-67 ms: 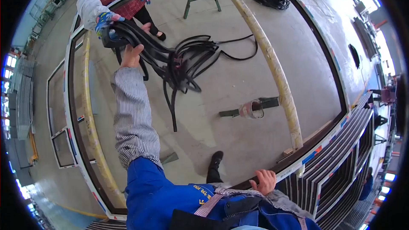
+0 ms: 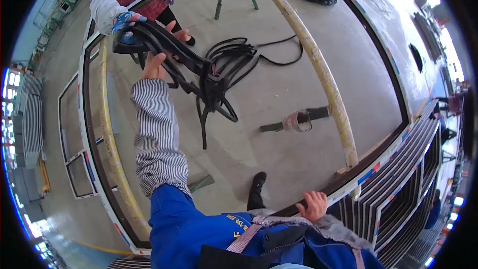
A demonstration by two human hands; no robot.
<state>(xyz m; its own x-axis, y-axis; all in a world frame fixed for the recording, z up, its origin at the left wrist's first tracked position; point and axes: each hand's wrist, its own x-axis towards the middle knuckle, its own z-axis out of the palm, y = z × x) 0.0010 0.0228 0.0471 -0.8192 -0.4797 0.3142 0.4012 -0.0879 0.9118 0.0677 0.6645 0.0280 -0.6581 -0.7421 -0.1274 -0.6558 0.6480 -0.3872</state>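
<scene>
Several small red-and-blue stickers (image 2: 371,171) dot the white edging of a large brown rectangular frame (image 2: 381,153), left rail round to right, while yellow lettering (image 2: 236,224), partly creased, crosses the blue jacket (image 2: 196,229).

To the fingers! Far left, a co-worker's hand (image 2: 128,21) in a patterned blue-and-pink glove has hold of the bundle of long, glossy black strips (image 2: 211,87). Next, the bare left hand (image 2: 155,66) goes beneath it, thumb on the near side, fingers seemingly spread wide beyond. The bundle hangs inside the frame's opening, loops trailing low.

Centre-right, a pinkish-white round container (image 2: 297,120) sits by a dark green bar (image 2: 318,113); its contents can't be made out. Rightmost, the bare right hand (image 2: 315,206) curls its fingers over the frame's near rail.
</scene>
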